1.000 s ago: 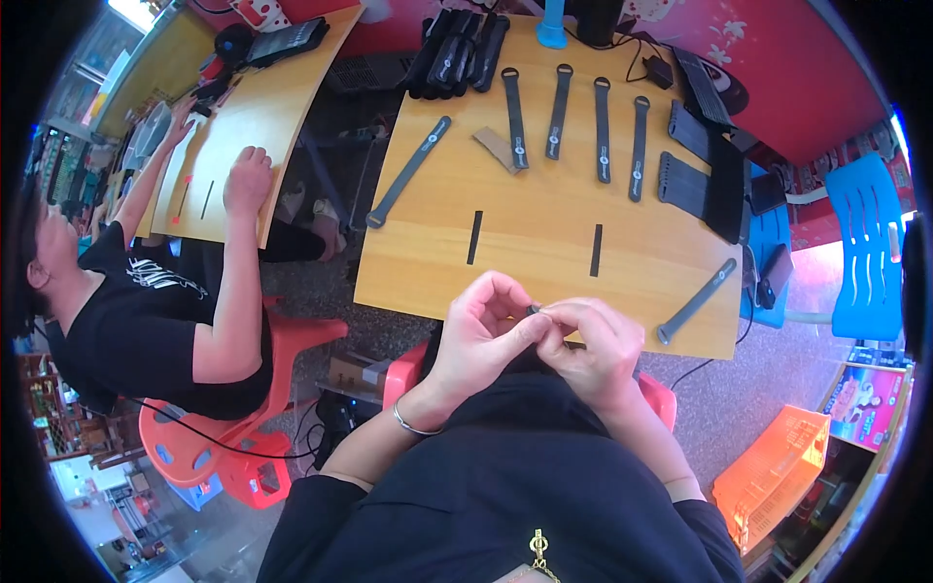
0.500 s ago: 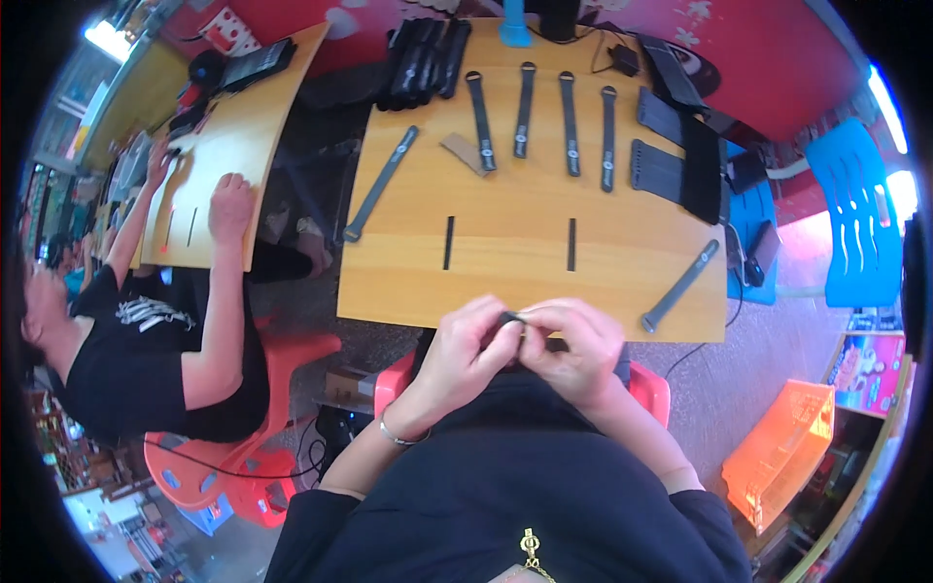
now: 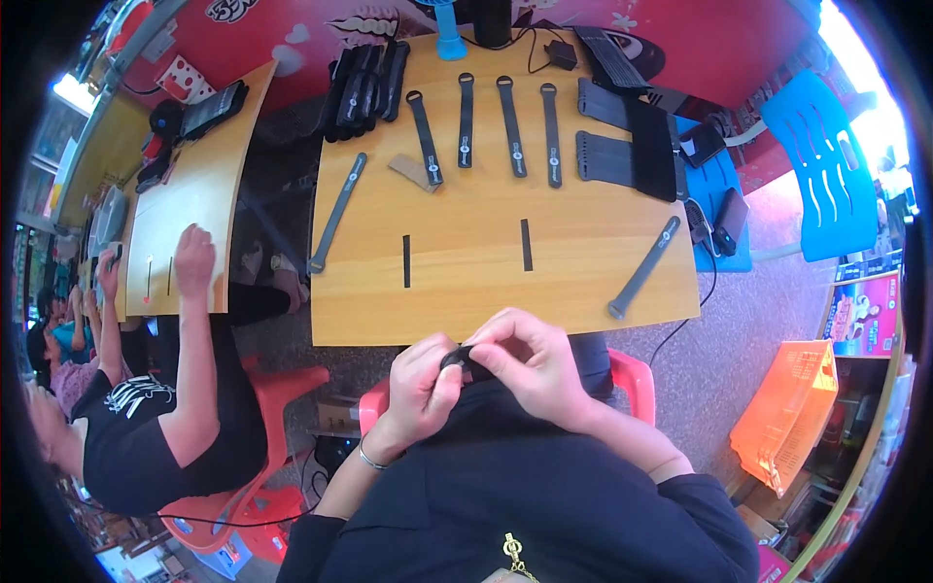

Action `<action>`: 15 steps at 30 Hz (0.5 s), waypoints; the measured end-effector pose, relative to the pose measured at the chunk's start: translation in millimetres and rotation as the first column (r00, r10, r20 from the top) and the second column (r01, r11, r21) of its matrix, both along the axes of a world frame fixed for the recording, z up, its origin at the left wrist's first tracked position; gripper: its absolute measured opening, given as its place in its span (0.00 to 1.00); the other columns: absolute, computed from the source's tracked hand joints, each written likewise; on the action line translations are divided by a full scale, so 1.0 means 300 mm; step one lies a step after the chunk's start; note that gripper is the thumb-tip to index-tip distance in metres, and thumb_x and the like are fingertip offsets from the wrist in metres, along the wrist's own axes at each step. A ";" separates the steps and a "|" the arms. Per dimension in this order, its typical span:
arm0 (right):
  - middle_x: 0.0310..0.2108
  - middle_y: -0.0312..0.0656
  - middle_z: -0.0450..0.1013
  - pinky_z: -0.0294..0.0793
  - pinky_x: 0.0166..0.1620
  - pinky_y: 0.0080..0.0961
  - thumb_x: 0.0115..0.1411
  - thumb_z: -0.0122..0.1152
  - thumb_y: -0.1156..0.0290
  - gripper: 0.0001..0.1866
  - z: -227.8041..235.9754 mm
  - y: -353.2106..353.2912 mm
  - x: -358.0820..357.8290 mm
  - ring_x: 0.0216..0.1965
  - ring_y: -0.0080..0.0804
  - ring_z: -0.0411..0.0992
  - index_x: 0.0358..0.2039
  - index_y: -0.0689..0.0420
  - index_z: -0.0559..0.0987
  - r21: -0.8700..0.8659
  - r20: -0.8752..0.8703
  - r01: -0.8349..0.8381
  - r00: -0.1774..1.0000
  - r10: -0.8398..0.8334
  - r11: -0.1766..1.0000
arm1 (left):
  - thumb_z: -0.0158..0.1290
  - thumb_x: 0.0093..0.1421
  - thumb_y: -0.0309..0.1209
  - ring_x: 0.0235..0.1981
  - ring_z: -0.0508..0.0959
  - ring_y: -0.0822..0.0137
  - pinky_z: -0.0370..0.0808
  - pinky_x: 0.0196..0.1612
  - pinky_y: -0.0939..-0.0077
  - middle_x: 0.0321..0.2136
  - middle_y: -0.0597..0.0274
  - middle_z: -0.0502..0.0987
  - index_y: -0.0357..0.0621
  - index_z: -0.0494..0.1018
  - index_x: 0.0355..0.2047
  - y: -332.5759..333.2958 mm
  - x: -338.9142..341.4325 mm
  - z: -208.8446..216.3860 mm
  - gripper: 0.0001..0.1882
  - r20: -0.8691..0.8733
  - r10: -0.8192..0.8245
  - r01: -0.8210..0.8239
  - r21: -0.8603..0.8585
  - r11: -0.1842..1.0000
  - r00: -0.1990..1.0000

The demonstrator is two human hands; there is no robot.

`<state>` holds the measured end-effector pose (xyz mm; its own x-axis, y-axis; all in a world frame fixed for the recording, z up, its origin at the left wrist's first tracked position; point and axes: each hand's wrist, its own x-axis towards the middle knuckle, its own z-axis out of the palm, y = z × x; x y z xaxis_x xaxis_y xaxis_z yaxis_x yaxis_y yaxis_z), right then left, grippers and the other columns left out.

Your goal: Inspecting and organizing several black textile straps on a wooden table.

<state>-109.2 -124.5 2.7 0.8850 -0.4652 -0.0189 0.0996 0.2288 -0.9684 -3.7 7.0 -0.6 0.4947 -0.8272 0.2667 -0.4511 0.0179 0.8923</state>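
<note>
Close to my body, just past the table's front edge, my left hand is closed round a small black strap-like piece. The fingers of my right hand pinch the same piece from the other side, thumb and forefinger together. Most of it is covered by my fingers, so its full shape cannot be made out. On the wooden table ahead, several dark hook-and-loop straps with end loops lie flat, including one strap slanted at the left, one strap at the right and one strap among those upright in a row.
Two black tape strips mark the table. At the back lie a bundle of black straps, a cardboard piece and grey-black strap sheets. An orange crate stands right; a co-worker sits left.
The view has shifted, so the table appears further left. My hands still hold the black piece between them; my right hand has turned, its fingers now more raised. The co-worker's arms have moved.
</note>
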 end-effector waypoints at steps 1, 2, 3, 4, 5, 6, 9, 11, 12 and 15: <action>0.32 0.37 0.73 0.74 0.35 0.17 0.59 0.56 0.79 0.03 -0.003 -0.011 -0.003 0.31 0.21 0.73 0.34 0.62 0.75 0.113 -0.029 0.009 1.000 -0.005 0.994 | 0.47 0.55 0.26 0.18 0.70 0.62 0.66 0.22 0.71 0.18 0.57 0.68 0.37 0.69 0.20 0.014 -0.002 -0.005 0.09 0.001 -0.002 0.002 0.002 1.000 1.000; 0.31 0.34 0.72 0.74 0.33 0.15 0.61 0.54 0.75 0.03 -0.006 -0.034 0.009 0.29 0.19 0.72 0.36 0.58 0.75 0.259 -0.002 0.121 0.992 -0.125 0.958 | 0.46 0.57 0.27 0.18 0.70 0.64 0.67 0.22 0.73 0.19 0.56 0.70 0.36 0.69 0.22 0.037 0.005 -0.015 0.09 -0.184 0.052 -0.071 -0.100 0.992 0.982; 0.27 0.32 0.71 0.75 0.35 0.19 0.62 0.55 0.69 0.06 0.014 -0.089 0.009 0.29 0.18 0.71 0.34 0.57 0.74 0.408 -0.070 0.273 0.961 -0.268 0.871 | 0.45 0.58 0.29 0.19 0.71 0.66 0.68 0.22 0.74 0.21 0.56 0.72 0.34 0.70 0.25 0.061 0.009 -0.022 0.10 -0.366 0.082 -0.160 -0.187 0.969 0.927; 0.27 0.33 0.72 0.76 0.30 0.18 0.63 0.54 0.66 0.08 0.014 -0.161 -0.009 0.26 0.18 0.72 0.36 0.57 0.74 0.473 -0.077 0.368 0.922 -0.379 0.801 | 0.42 0.62 0.32 0.20 0.73 0.65 0.71 0.23 0.74 0.26 0.52 0.73 0.32 0.70 0.33 0.086 0.010 -0.022 0.13 -0.619 0.050 -0.315 -0.326 0.891 0.784; 0.28 0.36 0.74 0.77 0.29 0.16 0.64 0.52 0.66 0.08 0.010 -0.244 -0.042 0.26 0.20 0.74 0.38 0.57 0.74 0.562 -0.033 0.440 0.858 -0.512 0.701 | 0.42 0.63 0.34 0.21 0.74 0.62 0.72 0.24 0.73 0.29 0.48 0.73 0.32 0.69 0.39 0.126 0.050 -0.025 0.15 -0.604 0.033 -0.338 -0.399 0.852 0.797; 0.29 0.37 0.74 0.78 0.30 0.15 0.65 0.50 0.67 0.08 0.020 -0.318 -0.068 0.28 0.20 0.75 0.38 0.57 0.74 0.574 -0.008 0.472 0.820 -0.573 0.669 | 0.41 0.64 0.36 0.22 0.73 0.62 0.72 0.24 0.72 0.28 0.49 0.72 0.34 0.70 0.38 0.156 0.078 -0.019 0.16 -0.644 0.123 -0.459 -0.385 0.801 0.755; 0.34 0.41 0.75 0.79 0.34 0.13 0.66 0.47 0.70 0.10 0.047 -0.458 -0.154 0.32 0.22 0.76 0.39 0.61 0.74 0.586 0.049 0.570 0.685 -0.727 0.576 | 0.37 0.63 0.35 0.22 0.68 0.66 0.68 0.25 0.74 0.29 0.54 0.70 0.39 0.70 0.36 0.254 0.157 0.000 0.15 -0.661 0.164 -0.525 -0.394 0.754 0.733; 0.35 0.42 0.75 0.79 0.35 0.13 0.66 0.47 0.70 0.10 0.015 -0.501 -0.217 0.33 0.23 0.76 0.40 0.63 0.73 0.542 0.166 0.540 0.682 -0.712 0.644 | 0.37 0.63 0.36 0.23 0.67 0.67 0.67 0.25 0.74 0.28 0.55 0.69 0.39 0.69 0.34 0.249 0.164 0.010 0.14 -0.488 0.140 -0.413 -0.513 0.753 0.862; 0.36 0.44 0.75 0.80 0.37 0.14 0.66 0.46 0.70 0.11 -0.015 -0.541 -0.264 0.34 0.24 0.76 0.40 0.65 0.73 0.490 0.281 0.516 0.670 -0.688 0.702 | 0.37 0.62 0.36 0.24 0.66 0.67 0.65 0.25 0.73 0.28 0.57 0.68 0.40 0.69 0.32 0.254 0.162 0.022 0.14 -0.290 0.115 -0.274 -0.600 0.751 0.950; 0.39 0.47 0.74 0.79 0.43 0.17 0.66 0.46 0.71 0.12 -0.213 -0.980 -0.813 0.37 0.29 0.76 0.41 0.68 0.72 0.569 0.407 0.575 0.424 -0.809 0.588 | 0.41 0.61 0.38 0.35 0.70 0.63 0.75 0.43 0.58 0.28 0.61 0.67 0.43 0.68 0.27 0.474 0.348 0.056 0.13 -0.660 -0.361 -0.554 -0.750 0.361 0.659</action>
